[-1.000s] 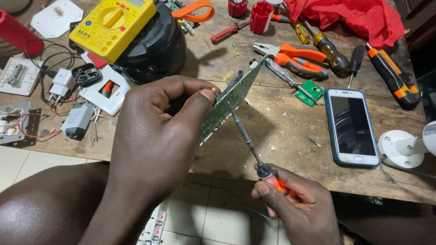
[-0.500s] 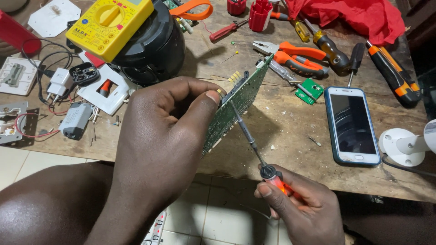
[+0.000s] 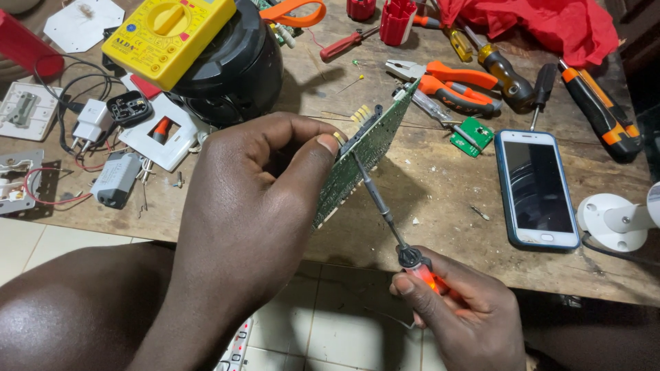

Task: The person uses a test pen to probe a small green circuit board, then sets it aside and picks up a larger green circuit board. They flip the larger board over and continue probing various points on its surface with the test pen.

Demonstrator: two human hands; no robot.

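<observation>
My left hand [image 3: 261, 199] grips a green circuit board [image 3: 368, 154] on edge, tilted above the wooden table [image 3: 440, 227], thumb pressed near its top corner. My right hand [image 3: 467, 316] holds a screwdriver [image 3: 385, 213] by its glowing red handle, low at the table's front edge. The thin metal shaft slants up and left, and its tip touches the board's face just below my left thumb.
A yellow multimeter [image 3: 168, 34] rests on a black round device [image 3: 234, 69]. Orange-handled pliers [image 3: 447, 82], several screwdrivers [image 3: 598, 110], a red cloth [image 3: 550, 24], a white phone [image 3: 537, 189], a small green board [image 3: 471, 135], white plugs and wall plates [image 3: 89, 124] crowd the table.
The board and both hands have stayed nearly in place. The screwdriver tip has crept slightly along the board's face toward my left thumb.
</observation>
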